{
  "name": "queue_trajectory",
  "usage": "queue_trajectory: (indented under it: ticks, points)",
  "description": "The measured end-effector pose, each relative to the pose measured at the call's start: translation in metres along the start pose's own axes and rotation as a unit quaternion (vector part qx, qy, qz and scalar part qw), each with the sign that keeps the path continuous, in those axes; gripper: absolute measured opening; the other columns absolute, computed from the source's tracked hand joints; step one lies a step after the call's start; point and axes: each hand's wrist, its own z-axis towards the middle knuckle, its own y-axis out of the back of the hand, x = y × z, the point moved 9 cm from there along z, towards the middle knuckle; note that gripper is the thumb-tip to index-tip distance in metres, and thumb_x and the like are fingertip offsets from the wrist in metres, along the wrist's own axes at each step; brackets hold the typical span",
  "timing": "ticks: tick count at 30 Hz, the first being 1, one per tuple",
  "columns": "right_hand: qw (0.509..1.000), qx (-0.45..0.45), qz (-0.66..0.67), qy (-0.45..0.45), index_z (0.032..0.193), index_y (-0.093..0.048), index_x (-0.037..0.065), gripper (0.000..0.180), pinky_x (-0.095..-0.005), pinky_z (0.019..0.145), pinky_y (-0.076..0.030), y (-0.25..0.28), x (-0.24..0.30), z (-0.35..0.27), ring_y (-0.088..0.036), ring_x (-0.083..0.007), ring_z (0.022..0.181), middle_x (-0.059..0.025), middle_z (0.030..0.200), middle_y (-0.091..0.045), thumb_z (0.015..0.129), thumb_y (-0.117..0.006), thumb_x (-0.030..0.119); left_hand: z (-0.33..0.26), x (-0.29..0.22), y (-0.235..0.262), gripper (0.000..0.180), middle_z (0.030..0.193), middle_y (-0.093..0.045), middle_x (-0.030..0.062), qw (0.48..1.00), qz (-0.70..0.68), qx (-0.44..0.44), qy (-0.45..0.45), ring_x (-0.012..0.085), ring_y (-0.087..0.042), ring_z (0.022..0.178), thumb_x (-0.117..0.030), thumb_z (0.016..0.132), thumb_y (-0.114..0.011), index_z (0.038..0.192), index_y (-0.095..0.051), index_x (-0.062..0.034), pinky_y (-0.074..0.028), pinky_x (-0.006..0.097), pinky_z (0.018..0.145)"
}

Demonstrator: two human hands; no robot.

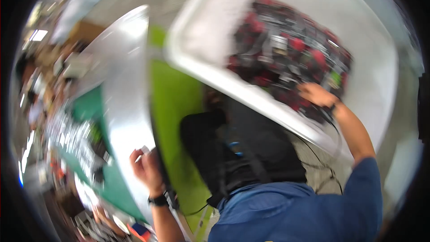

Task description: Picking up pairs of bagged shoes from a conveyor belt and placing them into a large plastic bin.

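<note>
Frame heavily motion-blurred; fine detail is lost throughout.

Right hand (317,94) reaches up and far right into a heap of red and black parts (286,49) lying in a large white tray (201,58). The fingers rest on the near edge of the heap; whether they are closed around a piece or only touching cannot be told through the blur. Individual parts are not separable: only red blobs, black cable-like strands and a few pale tags show. A thin black cable (333,128) hangs from the wrist area over the tray's near rim.

Left hand (145,166), near left, is curled with fingers bent around a small white piece (145,149); what that piece is cannot be made out. A black wristband (159,200) sits on that wrist. The hand is against the edge of a shiny grey panel (130,89), next to a bright green surface (174,103).

Between the arms sits a dark black bag-like mass (242,152), its shape unclear, partly covered by the blue sleeve (313,210).

Far left: a green table (112,184) with cluttered small items, smeared, cut off by the lens rim. Another person's hand (101,215) shows at the bottom left, barely legible.
</note>
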Motion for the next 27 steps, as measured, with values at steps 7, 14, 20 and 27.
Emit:
queue_trajectory:
  ticks: [7,14,20,27]
  points:
    - [0.973,-0.09,0.208,0.045,0.137,-0.058,-0.002,0.038,-0.0284,0.091,-0.05,0.02,0.106,-0.056,-0.062,-0.013,0.102,-0.006,0.116,-0.067,0.102,-0.06,0.012,0.02,-0.035,0.06,0.04,0.126,-0.065,0.018,0.961,0.215,-0.127,-0.122,0.0349,-0.059,0.122,-0.014,0.092,-0.072,0.129,-0.063,-0.0011,-0.045,0.043,0.105]
    - [0.969,-0.183,0.136,0.095,0.132,-0.059,-0.004,0.038,-0.028,0.082,-0.05,0.028,0.192,-0.078,-0.059,-0.0137,0.089,-0.0074,0.104,-0.062,0.094,-0.059,0.001,0.103,0.037,0.232,0.051,0.141,-0.059,0.0221,0.872,0.383,-0.294,-0.084,0.0401,-0.051,0.134,-0.031,0.093,-0.072,0.134,-0.062,-0.0026,-0.037,0.049,0.115]
    - [0.968,-0.204,0.033,0.14,0.128,-0.059,-0.001,0.047,-0.0363,0.083,-0.051,0.003,0.237,-0.068,-0.059,-0.0268,0.094,-0.0135,0.106,-0.055,0.082,-0.067,-0.001,0.177,0.135,0.31,0.061,0.147,-0.058,0.0205,0.863,0.417,-0.257,0.119,0.0396,-0.049,0.139,-0.049,0.096,-0.06,0.138,-0.062,-0.0061,-0.036,0.051,0.116]
    - [0.951,-0.265,-0.072,0.145,0.133,-0.049,-0.003,0.057,-0.0478,0.095,-0.046,-0.013,0.252,-0.065,-0.054,-0.0425,0.108,-0.022,0.118,-0.048,0.08,-0.069,0.004,0.198,0.074,0.263,0.066,0.121,-0.069,0.0281,0.818,0.512,-0.201,0.172,0.0447,-0.067,0.111,-0.057,0.101,-0.047,0.14,-0.061,-0.0057,-0.05,0.054,0.099]
